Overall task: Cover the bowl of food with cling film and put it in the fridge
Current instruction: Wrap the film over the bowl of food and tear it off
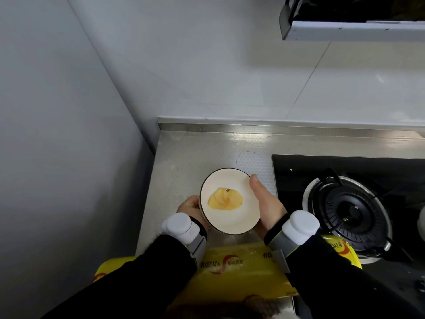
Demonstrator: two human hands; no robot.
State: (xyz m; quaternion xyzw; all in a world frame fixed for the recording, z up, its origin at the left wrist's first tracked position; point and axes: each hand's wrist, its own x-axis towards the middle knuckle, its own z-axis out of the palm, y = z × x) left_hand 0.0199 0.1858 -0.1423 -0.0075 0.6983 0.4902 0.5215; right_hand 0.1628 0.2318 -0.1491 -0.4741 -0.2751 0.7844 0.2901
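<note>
A white bowl [236, 217] with a dark rim holds a yellow piece of food [225, 199] and sits tilted between my two hands over the steel counter [184, 162]. My left hand [189, 207] grips the bowl's left side from below. My right hand [266, 203] holds the right side, thumb lying along the rim. No film is plainly seen over the bowl. A yellow printed package [232, 263] lies under my forearms at the counter's front edge.
A black gas hob [299, 171] with a round burner [349, 210] lies right of the bowl. A grey wall [57, 134] stands on the left. A range hood [351, 24] hangs at the top right. White bands sit on both wrists.
</note>
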